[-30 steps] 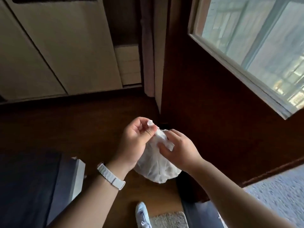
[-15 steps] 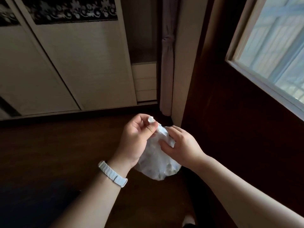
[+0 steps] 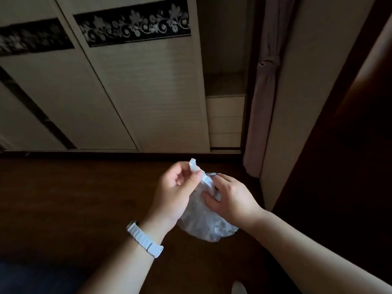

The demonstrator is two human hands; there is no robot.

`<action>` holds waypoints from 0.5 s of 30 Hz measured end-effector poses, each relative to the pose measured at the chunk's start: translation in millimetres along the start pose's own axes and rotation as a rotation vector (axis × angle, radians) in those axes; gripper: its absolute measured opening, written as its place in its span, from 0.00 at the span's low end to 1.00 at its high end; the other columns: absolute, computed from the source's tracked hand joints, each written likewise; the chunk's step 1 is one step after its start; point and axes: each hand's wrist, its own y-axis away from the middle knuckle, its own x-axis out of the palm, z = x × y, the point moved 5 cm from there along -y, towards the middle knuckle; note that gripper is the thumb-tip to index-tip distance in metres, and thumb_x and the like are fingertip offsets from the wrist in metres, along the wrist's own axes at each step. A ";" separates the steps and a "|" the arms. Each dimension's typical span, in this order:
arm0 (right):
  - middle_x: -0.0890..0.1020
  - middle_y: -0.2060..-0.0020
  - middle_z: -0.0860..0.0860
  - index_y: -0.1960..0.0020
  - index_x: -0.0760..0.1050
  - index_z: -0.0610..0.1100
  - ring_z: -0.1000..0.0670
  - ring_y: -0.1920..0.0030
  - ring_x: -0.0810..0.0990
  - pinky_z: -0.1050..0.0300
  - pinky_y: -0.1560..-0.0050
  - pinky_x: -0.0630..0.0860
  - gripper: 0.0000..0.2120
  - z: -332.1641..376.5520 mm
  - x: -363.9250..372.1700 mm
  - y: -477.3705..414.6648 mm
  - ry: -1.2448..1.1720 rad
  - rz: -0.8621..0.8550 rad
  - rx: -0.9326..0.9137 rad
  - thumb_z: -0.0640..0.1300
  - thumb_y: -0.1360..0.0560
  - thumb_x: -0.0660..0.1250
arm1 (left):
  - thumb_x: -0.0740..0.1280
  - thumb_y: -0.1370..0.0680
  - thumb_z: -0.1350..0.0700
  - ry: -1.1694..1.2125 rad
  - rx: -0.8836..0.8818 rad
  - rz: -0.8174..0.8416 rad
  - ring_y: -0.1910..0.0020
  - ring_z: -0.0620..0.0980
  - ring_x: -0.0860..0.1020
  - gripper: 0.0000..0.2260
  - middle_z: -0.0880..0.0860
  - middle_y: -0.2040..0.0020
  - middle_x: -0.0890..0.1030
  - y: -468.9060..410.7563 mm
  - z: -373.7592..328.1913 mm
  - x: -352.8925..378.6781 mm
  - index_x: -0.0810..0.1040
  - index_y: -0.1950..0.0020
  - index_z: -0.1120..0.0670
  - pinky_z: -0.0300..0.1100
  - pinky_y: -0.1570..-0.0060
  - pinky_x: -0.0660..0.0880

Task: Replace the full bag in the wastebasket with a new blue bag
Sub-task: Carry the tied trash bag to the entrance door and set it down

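Translucent full bag pinched at neck by both hands: left hand, right hand.

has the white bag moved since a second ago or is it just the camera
Cannot tell. The white bag sits at much the same spot between the left hand and right hand; the wardrobe slid down the view, so the camera tilted up.

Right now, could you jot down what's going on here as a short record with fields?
held item: filled whitish plastic bag, off the floor
left hand: pinching a twisted strip at the bag's top
right hand: gripping the bag's neck
left wrist: white band
surroundings: dark wood floor, sliding wardrobe doors, tied-back curtain
wastebasket: not in view
blue bag: not in view
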 end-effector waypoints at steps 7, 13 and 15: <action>0.68 0.69 0.57 0.66 0.63 0.47 0.55 0.69 0.67 0.62 0.69 0.63 0.16 -32.2 22.7 -95.8 -0.068 0.017 -0.079 0.44 0.31 0.71 | 0.73 0.27 0.56 -0.092 0.024 -0.109 0.56 0.44 0.81 0.05 0.48 0.59 0.83 -82.1 0.1 -11.0 0.82 0.54 0.47 0.38 0.55 0.74; 0.71 0.65 0.59 0.59 0.71 0.47 0.58 0.65 0.70 0.68 0.66 0.64 0.07 -47.4 67.0 -170.3 -0.111 0.090 -0.135 0.46 0.29 0.69 | 0.71 0.32 0.44 -0.081 -0.006 -0.208 0.56 0.50 0.79 0.11 0.59 0.57 0.82 -150.3 21.7 -50.0 0.82 0.53 0.46 0.46 0.53 0.74; 0.68 0.65 0.63 0.57 0.71 0.51 0.60 0.64 0.67 0.73 0.65 0.60 0.07 -47.4 86.8 -197.0 -0.123 0.120 -0.138 0.46 0.29 0.69 | 0.71 0.33 0.44 -0.061 0.004 -0.236 0.57 0.51 0.79 0.12 0.60 0.57 0.82 -176.4 30.3 -69.1 0.82 0.53 0.47 0.47 0.53 0.74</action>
